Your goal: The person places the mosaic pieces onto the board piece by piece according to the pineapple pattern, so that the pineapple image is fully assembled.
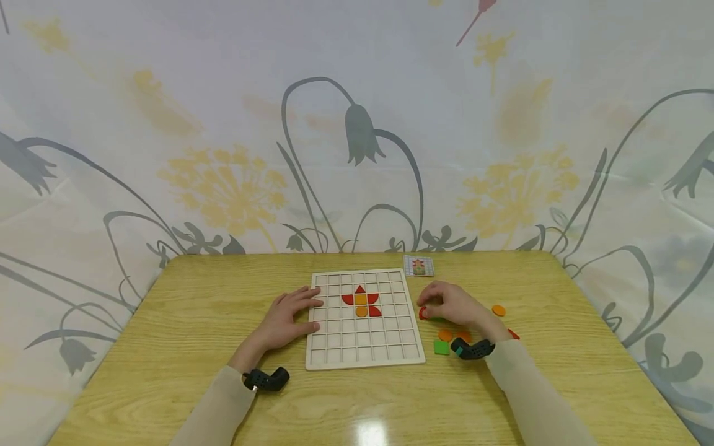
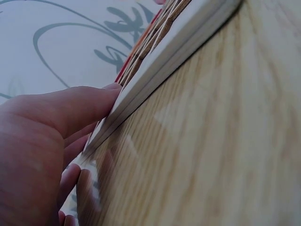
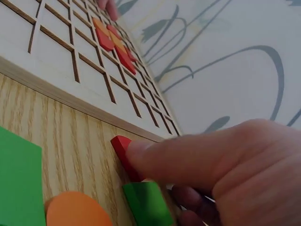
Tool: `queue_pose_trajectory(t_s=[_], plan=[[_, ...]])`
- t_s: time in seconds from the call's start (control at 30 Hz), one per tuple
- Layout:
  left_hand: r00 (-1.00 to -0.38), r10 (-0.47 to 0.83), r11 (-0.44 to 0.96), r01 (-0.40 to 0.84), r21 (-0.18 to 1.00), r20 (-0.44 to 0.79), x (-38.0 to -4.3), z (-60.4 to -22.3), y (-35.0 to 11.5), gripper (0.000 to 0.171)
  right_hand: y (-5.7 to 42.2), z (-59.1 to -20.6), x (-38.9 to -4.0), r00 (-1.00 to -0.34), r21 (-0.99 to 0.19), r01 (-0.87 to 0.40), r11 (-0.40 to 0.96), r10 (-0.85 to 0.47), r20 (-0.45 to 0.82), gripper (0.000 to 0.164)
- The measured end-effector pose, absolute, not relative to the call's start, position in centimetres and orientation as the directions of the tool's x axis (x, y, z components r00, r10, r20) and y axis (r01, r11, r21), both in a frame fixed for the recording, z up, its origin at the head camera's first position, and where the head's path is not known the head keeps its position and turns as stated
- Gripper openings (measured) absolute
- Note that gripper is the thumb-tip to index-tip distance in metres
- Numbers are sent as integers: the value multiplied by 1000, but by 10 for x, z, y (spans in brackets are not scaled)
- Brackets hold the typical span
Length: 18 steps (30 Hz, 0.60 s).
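A white wooden grid board (image 1: 342,339) lies on the table, holding red and orange pieces set in a flower-like pattern (image 1: 361,300). My left hand (image 1: 287,319) rests on the board's left edge with its fingers extended; in the left wrist view the thumb (image 2: 89,106) touches the frame's side. To the right of the board, my right hand (image 1: 454,305) pinches a red piece (image 3: 123,153) with a curved side between thumb and fingers, low over the table. Directly beneath it in the right wrist view is a small green piece (image 3: 146,202). The hand hides part of the red piece.
A small printed card (image 1: 419,266) with a flower picture lies behind the board's right corner. Near the right wrist are a green square (image 1: 441,347), orange round pieces (image 1: 445,335), another orange disc (image 1: 499,310) and a red piece (image 1: 514,334). A patterned curtain (image 1: 357,204) stands behind the table.
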<state>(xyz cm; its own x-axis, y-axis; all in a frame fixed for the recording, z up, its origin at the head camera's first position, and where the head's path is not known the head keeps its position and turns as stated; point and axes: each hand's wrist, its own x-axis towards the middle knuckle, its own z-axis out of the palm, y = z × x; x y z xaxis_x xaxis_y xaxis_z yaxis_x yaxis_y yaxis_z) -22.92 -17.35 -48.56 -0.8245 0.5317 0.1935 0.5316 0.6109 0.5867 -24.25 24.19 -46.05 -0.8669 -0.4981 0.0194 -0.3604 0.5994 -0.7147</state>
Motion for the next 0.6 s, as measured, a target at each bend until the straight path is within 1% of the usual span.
queue_pose_trajectory(t_s=[0.1,0.27,0.4,0.6], plan=[[-827,529,616,530,584,192,-229,-486,-174,46,244,-462,-245,-855,-724,-364,586,-519,9,13],[-828,529,623,529,576,187,-230,-487,-175,47,244,-462,-245,-857,-715,-366,595,-515,10,9],[-826,532,617,529,582,187,-229,-486,-174,48,243,-461,-243,-870,-708,-355,611,-493,11,10],[-816,541,604,547,580,206,-229,-487,-174,47,241,-463,-241,-897,-732,-298,613,-442,-5,14]])
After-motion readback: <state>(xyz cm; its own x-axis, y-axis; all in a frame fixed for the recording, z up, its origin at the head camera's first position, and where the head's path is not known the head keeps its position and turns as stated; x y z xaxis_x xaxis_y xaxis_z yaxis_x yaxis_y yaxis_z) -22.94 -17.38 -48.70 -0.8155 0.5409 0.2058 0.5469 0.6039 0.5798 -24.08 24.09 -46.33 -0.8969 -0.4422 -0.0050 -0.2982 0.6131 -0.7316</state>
